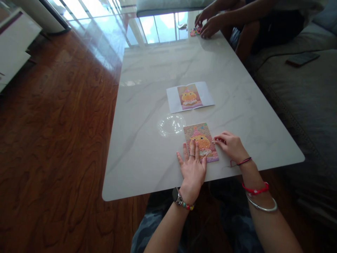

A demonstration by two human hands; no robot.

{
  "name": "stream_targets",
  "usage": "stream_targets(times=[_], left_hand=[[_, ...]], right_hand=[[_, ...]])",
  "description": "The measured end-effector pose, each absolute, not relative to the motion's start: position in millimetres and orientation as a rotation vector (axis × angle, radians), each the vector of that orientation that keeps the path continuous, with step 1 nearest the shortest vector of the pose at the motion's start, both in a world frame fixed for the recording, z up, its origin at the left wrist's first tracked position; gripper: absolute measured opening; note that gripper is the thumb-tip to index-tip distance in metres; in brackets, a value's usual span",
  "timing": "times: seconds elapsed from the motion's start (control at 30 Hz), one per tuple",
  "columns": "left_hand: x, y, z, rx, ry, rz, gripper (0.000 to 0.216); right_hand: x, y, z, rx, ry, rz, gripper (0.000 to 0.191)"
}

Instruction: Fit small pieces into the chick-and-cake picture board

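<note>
A small jigsaw puzzle (196, 131) lies flat near the front edge of the table, showing a yellow cartoon figure with a pink party hat. My left hand (191, 167) rests on its lower left part, fingers spread and stretched out, hiding that corner. At the puzzle's right edge, my right hand (230, 146) has thumb and forefinger pinched on a tiny pale bit, apparently a puzzle piece (213, 141). Just beyond the puzzle is a creased white sheet (172, 100) with a printed picture (190, 96) of the same figure.
The glossy white marble-patterned table (142, 140) has a ring of light glints left of the puzzle. At its far end another person's hands (209, 26) handle small colourful pieces (195, 32). A grey sofa (297, 80) with a phone (302, 59) runs along the right; wooden floor (60, 140) lies left.
</note>
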State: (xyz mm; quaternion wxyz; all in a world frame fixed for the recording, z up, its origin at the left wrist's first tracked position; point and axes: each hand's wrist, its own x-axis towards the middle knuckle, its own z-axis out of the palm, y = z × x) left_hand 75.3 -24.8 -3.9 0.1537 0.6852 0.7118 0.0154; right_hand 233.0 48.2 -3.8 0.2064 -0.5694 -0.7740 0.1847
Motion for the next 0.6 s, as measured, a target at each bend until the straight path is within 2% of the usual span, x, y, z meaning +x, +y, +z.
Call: stream_targets(times=[0.37, 0.6], left_hand=[[77, -28, -3, 2.025, 2.09, 0.034, 0.056], [72, -24, -2, 2.125, 2.075, 0.122, 0.054]], right_hand=[[245, 44, -13, -1.579, -2.225, 0.356, 0.022], [244, 39, -9, -1.602, -2.149, 0.42, 0.027]])
